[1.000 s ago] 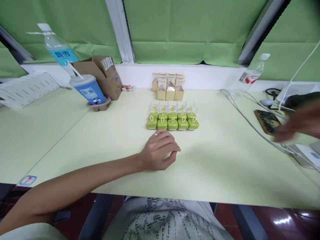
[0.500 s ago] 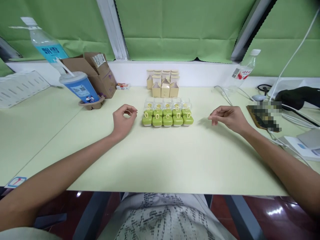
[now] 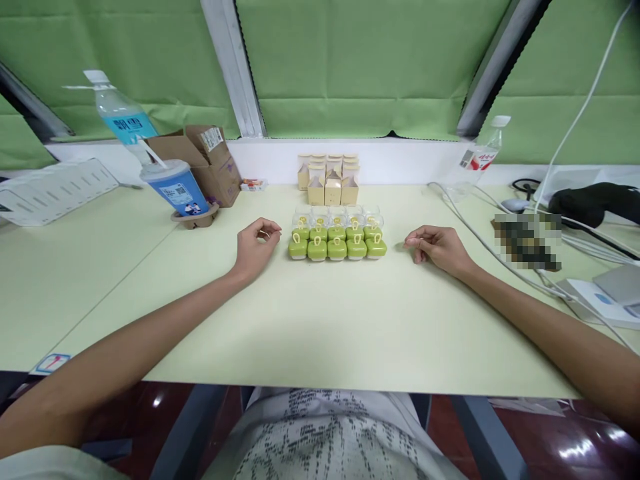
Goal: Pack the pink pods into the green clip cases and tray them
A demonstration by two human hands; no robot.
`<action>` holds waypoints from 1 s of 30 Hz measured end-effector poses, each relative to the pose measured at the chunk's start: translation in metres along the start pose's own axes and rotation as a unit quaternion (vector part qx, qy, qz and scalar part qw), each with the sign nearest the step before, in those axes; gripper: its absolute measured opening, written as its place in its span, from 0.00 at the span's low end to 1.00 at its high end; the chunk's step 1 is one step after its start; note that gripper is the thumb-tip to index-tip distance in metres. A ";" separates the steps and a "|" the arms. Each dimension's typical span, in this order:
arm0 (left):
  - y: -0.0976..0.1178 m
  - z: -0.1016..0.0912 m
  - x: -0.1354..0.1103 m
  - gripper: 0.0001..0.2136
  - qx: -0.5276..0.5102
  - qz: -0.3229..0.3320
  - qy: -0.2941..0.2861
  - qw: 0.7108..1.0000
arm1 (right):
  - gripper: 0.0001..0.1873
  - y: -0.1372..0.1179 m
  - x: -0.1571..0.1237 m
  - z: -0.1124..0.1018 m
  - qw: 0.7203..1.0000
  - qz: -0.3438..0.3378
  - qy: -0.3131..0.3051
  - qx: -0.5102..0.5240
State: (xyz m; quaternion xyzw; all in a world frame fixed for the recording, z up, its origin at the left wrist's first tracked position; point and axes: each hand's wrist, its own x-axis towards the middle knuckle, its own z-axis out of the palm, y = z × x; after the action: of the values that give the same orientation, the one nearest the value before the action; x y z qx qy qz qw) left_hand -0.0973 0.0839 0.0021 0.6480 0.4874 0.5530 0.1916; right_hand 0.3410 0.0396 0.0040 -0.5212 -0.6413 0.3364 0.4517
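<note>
Hands well apart on either side of the green containers [image 3: 337, 249], both loosely curled, nothing seen held; whether thumb meets fingertip, can't tell. Containers stand on the desk [image 3: 330, 320] between the hands, 2 rows of 5, long axis running hand to hand. Left hand [image 3: 257, 248] nearer its row end (narrow gap, no contact); right hand [image 3: 443, 248] farther out.

I cannot tell if my left grip [image 3: 280, 232] is closed; the dark thing [image 3: 527, 243] is pixelated; the cup [image 3: 193, 200] partly hides the carton [image 3: 220, 177].
</note>
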 end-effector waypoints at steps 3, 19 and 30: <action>-0.002 0.001 0.001 0.03 0.001 0.009 -0.006 1.000 | 0.34 0.000 0.000 0.000 1.000 -0.019 -0.012 -0.011; -0.006 0.006 0.039 0.14 0.130 0.098 -0.137 0.977 | 0.27 0.001 -0.010 0.005 0.977 -0.086 0.025 -0.196; 0.019 0.002 0.080 0.08 0.185 0.169 -0.254 0.934 | 0.38 0.000 -0.008 0.007 0.954 -0.123 -0.018 -0.271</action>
State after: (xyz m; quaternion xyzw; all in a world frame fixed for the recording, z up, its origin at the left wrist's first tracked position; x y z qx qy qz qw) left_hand -0.0949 0.1431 0.0584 0.8637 0.3994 0.2941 0.0896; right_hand 0.3344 0.0317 -0.0007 -0.5353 -0.7753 0.1008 0.3198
